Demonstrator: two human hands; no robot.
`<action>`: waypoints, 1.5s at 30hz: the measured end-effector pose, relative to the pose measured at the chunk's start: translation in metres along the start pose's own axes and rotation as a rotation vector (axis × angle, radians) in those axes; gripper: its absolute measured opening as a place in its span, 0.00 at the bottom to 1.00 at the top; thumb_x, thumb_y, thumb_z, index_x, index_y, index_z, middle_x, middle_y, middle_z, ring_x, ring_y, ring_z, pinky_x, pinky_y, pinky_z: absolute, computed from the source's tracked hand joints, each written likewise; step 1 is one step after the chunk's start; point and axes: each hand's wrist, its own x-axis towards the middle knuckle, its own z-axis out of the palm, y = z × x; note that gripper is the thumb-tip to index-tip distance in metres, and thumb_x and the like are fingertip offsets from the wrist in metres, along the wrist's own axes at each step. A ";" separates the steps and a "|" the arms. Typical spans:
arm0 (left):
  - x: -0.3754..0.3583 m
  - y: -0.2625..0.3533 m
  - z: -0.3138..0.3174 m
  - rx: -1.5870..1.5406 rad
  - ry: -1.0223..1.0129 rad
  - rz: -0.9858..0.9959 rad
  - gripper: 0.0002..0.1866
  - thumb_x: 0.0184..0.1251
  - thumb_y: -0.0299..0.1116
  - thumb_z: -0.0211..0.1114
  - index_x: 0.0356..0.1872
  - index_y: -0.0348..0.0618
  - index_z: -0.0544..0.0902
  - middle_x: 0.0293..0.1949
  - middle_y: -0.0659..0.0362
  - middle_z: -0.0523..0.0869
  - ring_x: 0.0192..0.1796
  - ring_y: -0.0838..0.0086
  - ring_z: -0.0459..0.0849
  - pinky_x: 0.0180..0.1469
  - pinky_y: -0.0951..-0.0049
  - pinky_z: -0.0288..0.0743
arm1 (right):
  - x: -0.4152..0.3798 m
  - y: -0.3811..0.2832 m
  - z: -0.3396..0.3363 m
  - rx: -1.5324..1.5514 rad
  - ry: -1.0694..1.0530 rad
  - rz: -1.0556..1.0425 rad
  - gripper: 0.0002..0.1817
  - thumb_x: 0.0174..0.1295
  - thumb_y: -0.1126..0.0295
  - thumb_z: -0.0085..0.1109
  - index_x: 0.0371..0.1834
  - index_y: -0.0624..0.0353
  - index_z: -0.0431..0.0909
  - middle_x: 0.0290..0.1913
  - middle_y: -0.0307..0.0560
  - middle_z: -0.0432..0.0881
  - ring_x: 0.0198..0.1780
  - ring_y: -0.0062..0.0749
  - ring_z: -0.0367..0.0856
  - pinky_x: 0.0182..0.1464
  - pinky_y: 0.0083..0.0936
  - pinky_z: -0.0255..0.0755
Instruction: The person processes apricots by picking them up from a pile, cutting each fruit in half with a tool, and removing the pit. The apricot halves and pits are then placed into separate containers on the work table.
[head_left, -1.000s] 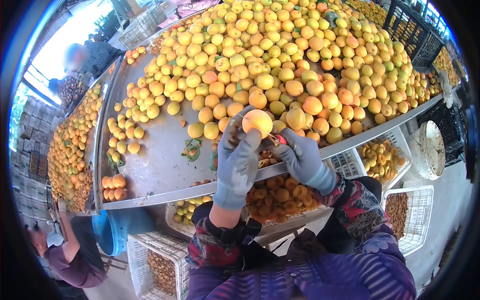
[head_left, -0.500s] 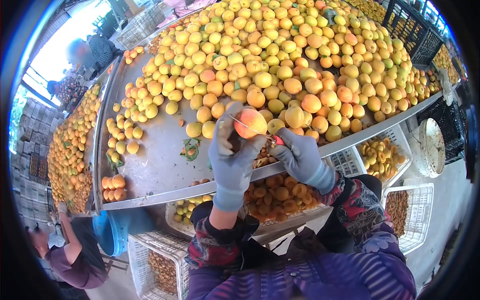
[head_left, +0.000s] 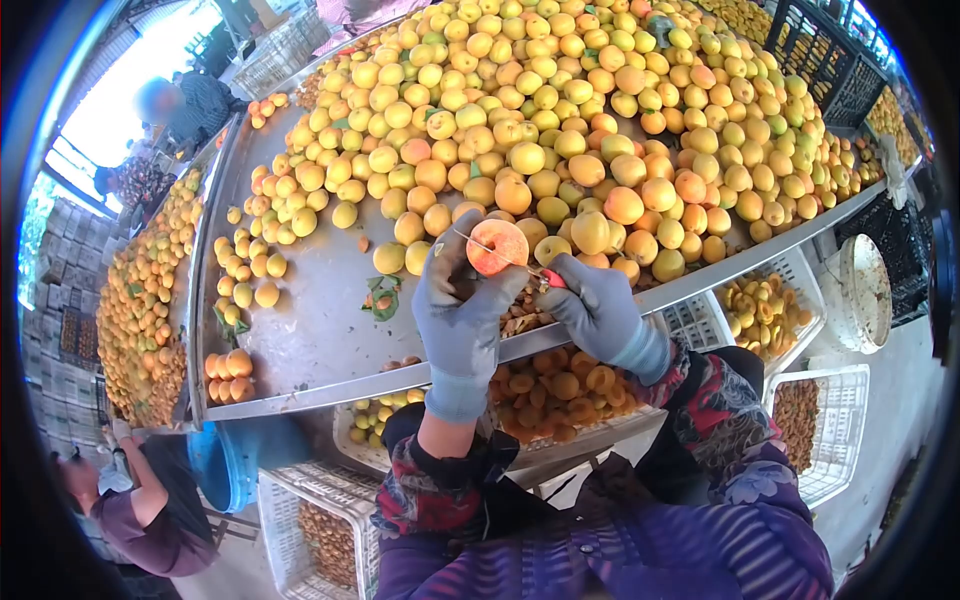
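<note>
A reddish-orange apricot (head_left: pixel 497 247) is held between the thumb and fingers of my left hand (head_left: pixel 458 325), which wears a grey glove. My right hand (head_left: pixel 604 310), gloved the same way, is closed round the red handle of a small tool (head_left: pixel 551 280). From that handle a thin wire or blade runs across the front of the apricot; its exact shape is too small to tell. Both hands are above the near edge of a metal table (head_left: pixel 330 330). Just beyond them lies a large heap of apricots (head_left: pixel 540 130).
Below the table edge stand crates of halved apricots (head_left: pixel 562 395) and whole ones (head_left: pixel 372 420). White crates (head_left: pixel 275 530) (head_left: pixel 850 420) hold brown pits. A blue bucket (head_left: pixel 222 465) is at lower left, a white bucket (head_left: pixel 865 292) at right. One person (head_left: pixel 150 500) sits lower left; another (head_left: pixel 200 105) is upper left.
The apricot has turned in my left hand, and a flat, redder face of it now shows towards me. My right hand still holds the tool in nearly the same place.
</note>
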 end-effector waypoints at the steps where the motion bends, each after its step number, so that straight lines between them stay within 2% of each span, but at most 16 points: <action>1: 0.000 -0.001 0.000 -0.050 0.000 -0.018 0.31 0.55 0.17 0.68 0.63 0.32 0.70 0.54 0.55 0.79 0.54 0.74 0.78 0.57 0.74 0.73 | -0.001 0.001 -0.001 0.067 -0.032 0.016 0.15 0.61 0.57 0.63 0.35 0.56 0.72 0.19 0.50 0.72 0.22 0.50 0.73 0.23 0.33 0.66; 6: 0.002 -0.003 0.001 -0.206 -0.006 -0.010 0.32 0.55 0.19 0.69 0.63 0.32 0.70 0.54 0.57 0.78 0.55 0.75 0.77 0.58 0.75 0.73 | -0.005 -0.005 -0.013 0.478 0.021 -0.064 0.14 0.67 0.60 0.58 0.44 0.60 0.75 0.23 0.35 0.73 0.21 0.29 0.71 0.25 0.25 0.66; 8: 0.001 -0.004 -0.003 0.134 -0.146 0.100 0.31 0.57 0.22 0.68 0.64 0.33 0.70 0.54 0.56 0.78 0.54 0.72 0.78 0.56 0.74 0.73 | 0.007 -0.024 -0.031 0.856 -0.054 0.321 0.18 0.69 0.60 0.56 0.52 0.63 0.73 0.34 0.32 0.75 0.30 0.18 0.72 0.31 0.19 0.69; 9: 0.001 -0.004 0.001 0.128 -0.159 0.092 0.31 0.57 0.22 0.68 0.64 0.33 0.70 0.54 0.56 0.78 0.54 0.72 0.78 0.56 0.74 0.73 | 0.010 -0.022 -0.030 0.851 -0.039 0.328 0.18 0.69 0.60 0.56 0.52 0.63 0.73 0.34 0.32 0.75 0.30 0.18 0.72 0.31 0.19 0.69; 11: -0.004 -0.004 0.008 0.642 -0.321 0.430 0.31 0.58 0.27 0.69 0.64 0.34 0.70 0.53 0.53 0.77 0.51 0.66 0.80 0.53 0.73 0.73 | 0.012 -0.015 -0.022 0.784 -0.057 0.194 0.19 0.69 0.62 0.56 0.57 0.61 0.71 0.42 0.35 0.76 0.38 0.16 0.73 0.38 0.15 0.70; 12: -0.003 -0.006 0.010 0.693 -0.318 0.467 0.31 0.60 0.32 0.69 0.63 0.33 0.70 0.50 0.49 0.78 0.49 0.60 0.80 0.52 0.69 0.73 | 0.012 -0.012 -0.018 0.815 -0.045 0.200 0.19 0.68 0.62 0.56 0.57 0.61 0.71 0.43 0.35 0.76 0.43 0.14 0.72 0.43 0.13 0.70; 19: -0.011 -0.011 0.023 0.772 -0.300 0.439 0.23 0.67 0.32 0.60 0.60 0.30 0.72 0.53 0.49 0.79 0.53 0.64 0.79 0.58 0.70 0.70 | 0.009 -0.017 -0.028 0.962 -0.044 0.466 0.16 0.67 0.67 0.57 0.55 0.60 0.73 0.40 0.33 0.76 0.36 0.10 0.73 0.34 0.11 0.70; 25: -0.013 -0.023 0.019 0.595 -0.274 0.345 0.21 0.70 0.30 0.59 0.60 0.30 0.71 0.53 0.48 0.79 0.54 0.63 0.79 0.58 0.68 0.71 | 0.006 -0.014 -0.025 0.832 0.019 0.379 0.13 0.67 0.66 0.57 0.51 0.60 0.76 0.40 0.34 0.76 0.38 0.11 0.73 0.39 0.12 0.69; 28: -0.015 -0.022 0.018 0.448 -0.259 0.214 0.20 0.71 0.32 0.58 0.59 0.30 0.72 0.52 0.51 0.80 0.52 0.70 0.79 0.57 0.71 0.71 | 0.005 -0.005 -0.017 0.807 0.039 0.337 0.13 0.67 0.67 0.58 0.51 0.60 0.76 0.41 0.34 0.77 0.41 0.12 0.72 0.43 0.13 0.68; 31: -0.017 -0.012 0.020 0.396 -0.202 0.138 0.20 0.71 0.32 0.59 0.59 0.32 0.73 0.45 0.56 0.82 0.41 0.77 0.80 0.46 0.78 0.74 | 0.006 -0.008 -0.013 0.900 0.045 0.327 0.13 0.67 0.68 0.58 0.51 0.60 0.76 0.41 0.34 0.77 0.41 0.12 0.72 0.43 0.13 0.68; 33: -0.019 -0.002 0.023 0.247 -0.170 -0.172 0.17 0.73 0.37 0.57 0.53 0.34 0.76 0.33 0.58 0.83 0.29 0.80 0.78 0.33 0.80 0.72 | 0.005 -0.007 -0.013 0.878 0.028 0.330 0.12 0.67 0.69 0.58 0.51 0.60 0.76 0.41 0.33 0.76 0.42 0.11 0.71 0.44 0.12 0.68; 35: -0.016 -0.003 0.017 0.175 -0.122 -0.313 0.16 0.74 0.40 0.55 0.51 0.36 0.77 0.29 0.59 0.81 0.25 0.80 0.76 0.30 0.79 0.70 | 0.004 -0.006 -0.011 0.857 0.010 0.334 0.12 0.67 0.70 0.58 0.51 0.61 0.76 0.41 0.32 0.76 0.43 0.11 0.71 0.45 0.12 0.68; 38: -0.013 -0.006 0.003 -0.118 -0.105 -0.496 0.18 0.75 0.46 0.52 0.46 0.39 0.78 0.24 0.59 0.80 0.22 0.77 0.75 0.26 0.78 0.69 | 0.003 -0.006 -0.015 0.814 0.028 0.171 0.13 0.67 0.68 0.57 0.50 0.61 0.76 0.35 0.33 0.78 0.33 0.11 0.74 0.34 0.11 0.69; 40: -0.012 -0.009 0.004 -0.425 -0.091 -0.551 0.22 0.75 0.49 0.49 0.47 0.38 0.77 0.26 0.57 0.81 0.22 0.73 0.76 0.26 0.74 0.69 | 0.005 -0.014 -0.038 0.960 -0.182 0.521 0.17 0.69 0.59 0.53 0.50 0.61 0.75 0.27 0.36 0.78 0.19 0.15 0.70 0.20 0.13 0.63; 43: -0.010 -0.006 0.009 -0.495 -0.114 -0.575 0.24 0.76 0.48 0.47 0.52 0.35 0.75 0.31 0.55 0.83 0.25 0.70 0.78 0.27 0.72 0.70 | 0.006 -0.004 -0.031 0.987 -0.052 0.461 0.23 0.69 0.50 0.47 0.51 0.61 0.75 0.21 0.39 0.76 0.10 0.18 0.63 0.12 0.15 0.55; 45: -0.009 -0.005 0.008 -0.528 -0.132 -0.604 0.24 0.75 0.48 0.46 0.55 0.34 0.74 0.35 0.54 0.83 0.28 0.69 0.80 0.31 0.72 0.73 | 0.007 0.000 -0.034 1.013 -0.085 0.460 0.25 0.69 0.48 0.46 0.50 0.61 0.74 0.22 0.41 0.77 0.11 0.17 0.64 0.12 0.15 0.57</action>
